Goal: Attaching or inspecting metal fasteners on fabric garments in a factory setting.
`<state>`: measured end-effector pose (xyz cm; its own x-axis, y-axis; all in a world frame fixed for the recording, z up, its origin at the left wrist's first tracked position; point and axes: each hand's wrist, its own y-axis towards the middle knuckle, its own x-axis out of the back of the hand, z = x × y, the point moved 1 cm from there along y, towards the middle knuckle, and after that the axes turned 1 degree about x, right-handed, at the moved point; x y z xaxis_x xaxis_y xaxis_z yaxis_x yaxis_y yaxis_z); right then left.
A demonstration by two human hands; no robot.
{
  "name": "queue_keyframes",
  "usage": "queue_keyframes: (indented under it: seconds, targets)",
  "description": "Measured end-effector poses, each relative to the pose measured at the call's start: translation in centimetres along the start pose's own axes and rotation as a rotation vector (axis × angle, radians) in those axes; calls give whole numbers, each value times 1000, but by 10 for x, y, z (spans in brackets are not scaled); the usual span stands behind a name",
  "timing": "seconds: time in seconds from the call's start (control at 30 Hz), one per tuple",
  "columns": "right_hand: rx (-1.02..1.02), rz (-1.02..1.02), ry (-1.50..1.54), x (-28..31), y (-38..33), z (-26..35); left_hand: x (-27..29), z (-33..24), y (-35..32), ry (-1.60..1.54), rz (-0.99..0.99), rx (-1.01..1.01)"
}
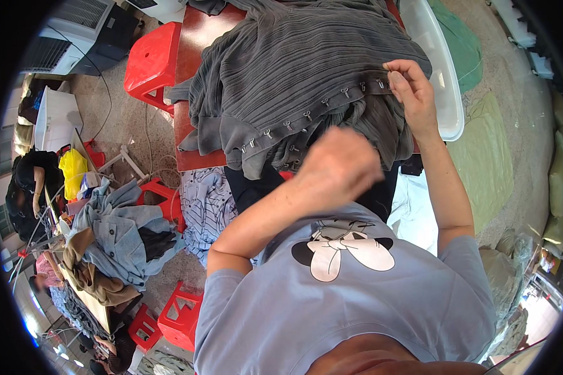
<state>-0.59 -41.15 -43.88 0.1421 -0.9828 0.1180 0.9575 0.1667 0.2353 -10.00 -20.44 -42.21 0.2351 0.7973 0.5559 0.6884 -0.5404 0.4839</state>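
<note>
sweater [294, 69], dark grey, lies at twelve o'clock on the red tabletop [197, 164], its far end cut off. the right hand [413, 94], at two o'clock, has thumb and fingers close together by the edge with metal hooks [307, 115]; any pinch is unclear. the left hand [341, 164], near centre, is blurred, its fingers unreadable.

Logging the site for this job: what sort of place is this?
Probably a garment workshop: a gray ribbed garment with a row of metal fasteners lies on a red table, and a light-blue buttoned garment is heaped with a brown garment on the left.
</note>
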Motion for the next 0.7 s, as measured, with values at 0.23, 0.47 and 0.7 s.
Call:
queue_keyframes:
  seconds: [0.23,0.47,0.7]
  targets:
    - [-7,61,-163,-18,-12,-8,3,66,28,688,-375,30]
    - [-9,68,-224,-17,-18,-9,-1,51,19,609,-356,104]
    - [6,55,-257,-9,-21,-10,-29,4,-37,-341,595,452]
